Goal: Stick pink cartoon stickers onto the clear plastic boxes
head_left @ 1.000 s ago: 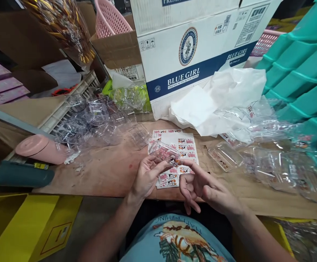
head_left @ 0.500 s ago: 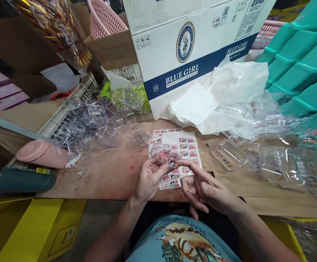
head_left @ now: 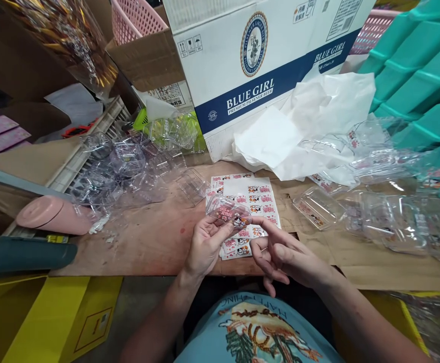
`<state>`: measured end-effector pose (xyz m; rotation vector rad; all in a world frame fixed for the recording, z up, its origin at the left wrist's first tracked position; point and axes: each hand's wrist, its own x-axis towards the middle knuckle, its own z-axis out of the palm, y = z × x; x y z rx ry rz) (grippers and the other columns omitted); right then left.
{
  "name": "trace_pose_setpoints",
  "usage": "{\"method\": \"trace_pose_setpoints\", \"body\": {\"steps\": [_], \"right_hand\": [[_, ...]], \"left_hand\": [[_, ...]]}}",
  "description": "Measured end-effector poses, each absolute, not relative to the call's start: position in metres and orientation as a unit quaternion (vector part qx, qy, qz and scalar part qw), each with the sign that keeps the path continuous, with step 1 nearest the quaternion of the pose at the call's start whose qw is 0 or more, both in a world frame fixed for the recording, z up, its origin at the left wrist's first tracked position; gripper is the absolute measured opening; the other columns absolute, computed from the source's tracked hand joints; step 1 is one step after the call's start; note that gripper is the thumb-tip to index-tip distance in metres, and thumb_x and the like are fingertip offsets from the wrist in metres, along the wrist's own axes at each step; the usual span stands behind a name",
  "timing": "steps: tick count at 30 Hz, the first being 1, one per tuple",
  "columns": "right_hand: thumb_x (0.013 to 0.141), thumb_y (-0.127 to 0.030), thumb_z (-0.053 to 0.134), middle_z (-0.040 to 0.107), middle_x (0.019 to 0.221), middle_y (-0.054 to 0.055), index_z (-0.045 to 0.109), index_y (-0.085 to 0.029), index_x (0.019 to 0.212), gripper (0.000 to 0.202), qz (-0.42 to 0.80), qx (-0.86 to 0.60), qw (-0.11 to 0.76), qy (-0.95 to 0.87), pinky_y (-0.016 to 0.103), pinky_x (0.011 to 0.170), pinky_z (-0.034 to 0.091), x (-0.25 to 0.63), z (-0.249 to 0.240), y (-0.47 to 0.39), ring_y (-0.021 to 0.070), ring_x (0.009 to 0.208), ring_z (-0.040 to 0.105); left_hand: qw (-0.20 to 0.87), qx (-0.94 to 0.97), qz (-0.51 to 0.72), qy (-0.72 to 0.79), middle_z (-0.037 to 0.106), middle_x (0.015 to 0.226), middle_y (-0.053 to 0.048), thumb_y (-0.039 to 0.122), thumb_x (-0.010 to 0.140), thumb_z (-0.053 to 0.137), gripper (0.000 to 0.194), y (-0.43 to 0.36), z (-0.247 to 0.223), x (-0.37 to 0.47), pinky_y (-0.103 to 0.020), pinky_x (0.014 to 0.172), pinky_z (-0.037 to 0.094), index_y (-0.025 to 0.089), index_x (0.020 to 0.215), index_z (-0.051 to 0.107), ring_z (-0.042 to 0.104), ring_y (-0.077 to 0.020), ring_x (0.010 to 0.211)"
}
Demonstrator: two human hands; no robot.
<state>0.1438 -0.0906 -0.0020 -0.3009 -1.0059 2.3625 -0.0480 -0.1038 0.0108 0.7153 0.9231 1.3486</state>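
Note:
A small clear plastic box (head_left: 217,205) is pinched between the thumb and fingers of my left hand (head_left: 205,244). On its face lies a sticker (head_left: 230,216) with pink lettering and a cartoon cat. My right hand (head_left: 284,252) has its index finger stretched to the right edge of the box, touching at the sticker's end. Its other fingers are loosely curled and apart, with nothing in them. Beneath the hands, printed sticker sheets (head_left: 262,197) lie on the cardboard-covered table (head_left: 155,232); part of the top sheet is bare white backing.
Clear plastic boxes (head_left: 129,161) are heaped at the left, beside a pink bottle (head_left: 49,214). More boxes bearing stickers (head_left: 318,209) lie at the right. Behind stand a beer carton (head_left: 220,60), crumpled white paper (head_left: 269,141) and stacked teal bins (head_left: 420,70).
My right index finger has straightened slightly along the box's right edge, and the sticker lies flatter against the box. My left hand keeps its pinch. The view has shifted slightly.

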Motion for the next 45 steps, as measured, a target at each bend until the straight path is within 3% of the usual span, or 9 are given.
{"method": "trace_pose_setpoints", "body": {"steps": [19,25,35,39,45], "right_hand": [[0.096,-0.041,0.06,0.053,0.07,-0.008,0.031,-0.028,0.144,0.057,0.868,-0.151,0.269,-0.39,0.023,0.044,0.054,0.137,0.0,-0.085,0.0027,0.042,0.037],[0.094,-0.043,0.063,0.052,0.067,-0.009,0.032,-0.027,0.142,0.059,0.857,-0.176,0.272,-0.401,0.022,0.042,0.053,0.136,0.006,-0.086,0.0022,0.04,0.035],[0.09,-0.051,0.065,0.047,0.06,-0.012,0.032,-0.025,0.142,0.067,0.838,-0.22,0.264,-0.425,0.024,0.044,0.056,0.134,0.01,-0.085,0.0031,0.04,0.035],[0.089,-0.053,0.065,0.046,0.059,-0.012,0.031,-0.024,0.144,0.07,0.821,-0.244,0.262,-0.445,0.02,0.04,0.049,0.133,0.013,-0.085,0.0043,0.04,0.037],[0.091,-0.054,0.062,0.046,0.062,-0.01,0.034,-0.027,0.144,0.066,0.751,-0.32,0.26,-0.515,0.02,0.039,0.043,0.129,0.017,-0.089,0.0072,0.042,0.045]], "left_hand": [[0.621,0.314,0.582,0.42,0.077,0.111,-0.006,0.017,0.076,0.079,0.023,-0.102,0.008,-0.051,-0.038,0.096,0.057,0.02,0.098,0.075,0.071,-0.0243,0.107],[0.603,0.325,0.591,0.425,0.078,0.108,-0.006,0.017,0.077,0.078,0.022,-0.102,0.007,-0.051,-0.033,0.091,0.059,0.021,0.099,0.076,0.073,-0.0211,0.102],[0.61,0.307,0.592,0.427,0.078,0.105,-0.006,0.017,0.074,0.08,0.023,-0.102,0.003,-0.05,-0.037,0.092,0.059,0.02,0.096,0.076,0.073,-0.0226,0.101],[0.625,0.265,0.605,0.416,0.079,0.101,-0.008,0.029,0.079,0.078,0.016,-0.1,0.004,-0.049,-0.04,0.094,0.058,0.017,0.09,0.075,0.074,-0.0236,0.098],[0.582,0.219,0.651,0.436,0.078,0.1,-0.008,0.039,0.081,0.077,0.025,-0.098,0.006,-0.039,-0.045,0.098,0.055,0.016,0.09,0.073,0.073,-0.0258,0.102]]}}
